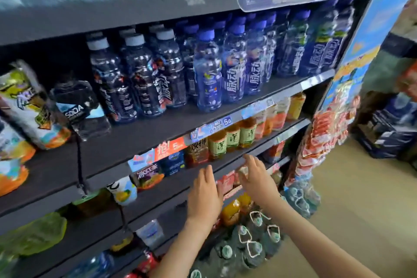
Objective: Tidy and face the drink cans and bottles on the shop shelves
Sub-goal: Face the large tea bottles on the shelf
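Item count, read from the head camera. On the shelf [144, 135], three white-capped bottles [134, 74] form the front row toward the left end. More white caps show behind them, but I cannot count the back rows. To their right stand the blue-capped bottles [207, 70], at least five across the front, reaching the right end; blur prevents a firmer figure. One soda bottle [79, 106] sits left of the white-capped row, tilted, near the front edge.

On the lower shelf [176, 179], three green-label tea bottles [232, 140] stand side by side, touching, at the front edge, mid-shelf. One dark-label bottle [197, 152] stands just left of them. The pink-label bottles [261, 124] run toward the right end; their number is not readable. The price tags [209, 128] line the rail above this row.

Hand count: two.

The left hand [204, 196] is raised, back toward the camera. Its fingers are straight, pressed together and pointing up, and it holds nothing. The fingertips sit in front of the lower shelf's front edge, below the dark-label bottle; I cannot tell whether they touch it.

The right hand [257, 178] is raised just beside the left. Its fingers extend toward the same front edge, below the tea bottles, and the thumb is spread apart from them. It grips nothing that I can make out.

Both forearms are bare and enter from the bottom of the view.
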{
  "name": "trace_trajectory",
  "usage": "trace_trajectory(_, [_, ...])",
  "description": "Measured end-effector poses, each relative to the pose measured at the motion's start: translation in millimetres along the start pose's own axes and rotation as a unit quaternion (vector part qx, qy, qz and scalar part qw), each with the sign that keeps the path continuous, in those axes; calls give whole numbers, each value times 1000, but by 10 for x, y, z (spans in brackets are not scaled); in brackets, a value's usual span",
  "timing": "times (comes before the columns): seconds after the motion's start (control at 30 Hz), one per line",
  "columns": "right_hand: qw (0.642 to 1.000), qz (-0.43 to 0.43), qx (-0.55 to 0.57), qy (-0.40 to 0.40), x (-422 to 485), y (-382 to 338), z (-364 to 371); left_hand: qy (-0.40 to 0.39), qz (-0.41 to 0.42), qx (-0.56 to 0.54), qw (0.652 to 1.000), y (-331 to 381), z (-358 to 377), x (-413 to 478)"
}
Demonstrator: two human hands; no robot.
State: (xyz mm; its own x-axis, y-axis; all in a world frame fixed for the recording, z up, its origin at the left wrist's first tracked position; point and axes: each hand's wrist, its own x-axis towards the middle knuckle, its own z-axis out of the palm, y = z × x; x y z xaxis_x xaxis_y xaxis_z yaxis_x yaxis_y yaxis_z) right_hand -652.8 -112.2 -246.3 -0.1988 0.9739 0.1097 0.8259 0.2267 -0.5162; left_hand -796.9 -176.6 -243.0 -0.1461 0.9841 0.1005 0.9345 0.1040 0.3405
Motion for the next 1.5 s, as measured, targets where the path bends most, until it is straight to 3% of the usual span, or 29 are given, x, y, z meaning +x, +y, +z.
trace_trajectory(0.13, [999,29,32,-14,488,469,-137,2,-32,10,999,323,195,385])
trace_trajectory(0.3, [996,3,53,-74,903,1039,17,30,-120,8,992,571,545,677])
trace_trajectory(0.47, [983,-105,24,-149,1004,1124,344,64,-224,9,972,603,813,639])
trace_trajectory(0.6, [968,-178,74,-162,845,850,851,116,-255,32,959,326,1085,516])
trace_trajectory(0.73, [954,-273,114,-50,819,563,1429,173,-267,46,947,-152,1302,508])
trace_trajectory(1.0, [904,-315,156,244,1232,-282,1500,320,-189,114,921,-896,1114,630])
trace_trajectory(1.23, [915,-234,110,311,1429,-487,1558,386,-79,174,902,-965,1119,902])
trace_trajectory(1.5, [904,-207,143,346,1482,-664,1420,384,-90,187,900,-975,1219,1086])
